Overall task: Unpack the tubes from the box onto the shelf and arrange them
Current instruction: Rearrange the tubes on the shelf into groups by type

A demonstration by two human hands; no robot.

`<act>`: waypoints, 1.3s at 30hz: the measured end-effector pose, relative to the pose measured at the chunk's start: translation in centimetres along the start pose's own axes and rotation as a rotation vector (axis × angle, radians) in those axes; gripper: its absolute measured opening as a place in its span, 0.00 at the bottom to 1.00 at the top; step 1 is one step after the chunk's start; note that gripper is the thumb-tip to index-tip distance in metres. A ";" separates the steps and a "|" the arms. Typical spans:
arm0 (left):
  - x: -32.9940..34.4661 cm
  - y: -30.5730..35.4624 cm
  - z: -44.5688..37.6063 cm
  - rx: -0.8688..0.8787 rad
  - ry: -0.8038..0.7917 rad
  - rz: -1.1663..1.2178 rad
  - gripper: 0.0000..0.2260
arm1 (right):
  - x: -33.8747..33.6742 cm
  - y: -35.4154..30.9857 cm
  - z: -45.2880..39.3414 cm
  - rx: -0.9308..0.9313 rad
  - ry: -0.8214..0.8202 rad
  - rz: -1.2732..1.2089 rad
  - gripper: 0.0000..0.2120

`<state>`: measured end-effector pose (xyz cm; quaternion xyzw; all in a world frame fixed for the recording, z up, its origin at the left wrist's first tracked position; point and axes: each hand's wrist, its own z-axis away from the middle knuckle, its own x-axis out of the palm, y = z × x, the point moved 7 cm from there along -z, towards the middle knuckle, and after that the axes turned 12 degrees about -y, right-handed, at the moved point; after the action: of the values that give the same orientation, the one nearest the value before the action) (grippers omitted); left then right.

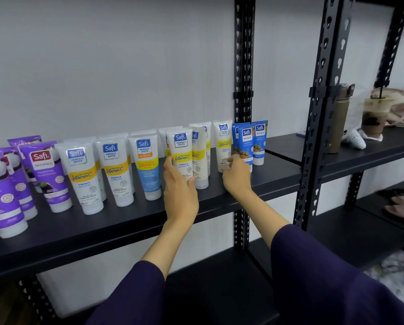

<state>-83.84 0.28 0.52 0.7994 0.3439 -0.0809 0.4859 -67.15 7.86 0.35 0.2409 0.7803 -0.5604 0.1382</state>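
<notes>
Tubes stand cap-down in a row on the black shelf [130,221]. Purple tubes [43,174] are at the left, white and yellow tubes [116,170] in the middle, blue tubes [259,141] at the right. My left hand [179,191] grips a white and yellow tube [181,151] at its lower part, thumb on one side and fingers on the other. My right hand [236,177] touches the lower part of a blue tube [246,144], its fingers curled against it, beside another white tube [224,144]. No box is in view.
A black upright post [243,66] stands behind the blue tubes, another post [323,113] further right. The neighbouring shelf holds a brown bottle [340,118], an iced drink cup [374,113], a white controller [354,138] and a bag. Sandals [400,205] lie on a lower shelf.
</notes>
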 end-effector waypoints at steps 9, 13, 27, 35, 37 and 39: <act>-0.2 0.5 0.4 0.085 -0.049 0.031 0.35 | 1.5 -3.3 3.1 -0.401 -0.241 -0.382 0.23; -0.2 0.5 0.4 0.094 -0.066 0.043 0.34 | 2.6 -3.9 3.1 -0.454 -0.326 -0.343 0.34; 2.4 2.0 -0.4 0.143 -0.206 -0.002 0.37 | -1.8 0.1 0.9 -0.342 -0.230 -0.342 0.32; 3.8 2.0 -1.5 0.176 -0.249 0.032 0.40 | -1.6 1.1 0.7 -0.249 0.076 -0.083 0.39; 4.0 2.0 -1.7 0.177 -0.256 0.026 0.41 | -1.4 1.0 0.4 -0.228 0.104 -0.006 0.37; 4.1 1.9 -2.1 0.166 -0.270 0.029 0.41 | -1.2 1.1 0.1 -0.220 0.098 -0.003 0.34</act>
<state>-79.99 3.39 1.02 0.8237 0.2560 -0.2085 0.4610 -65.57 7.82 0.04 0.2499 0.8432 -0.4593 0.1247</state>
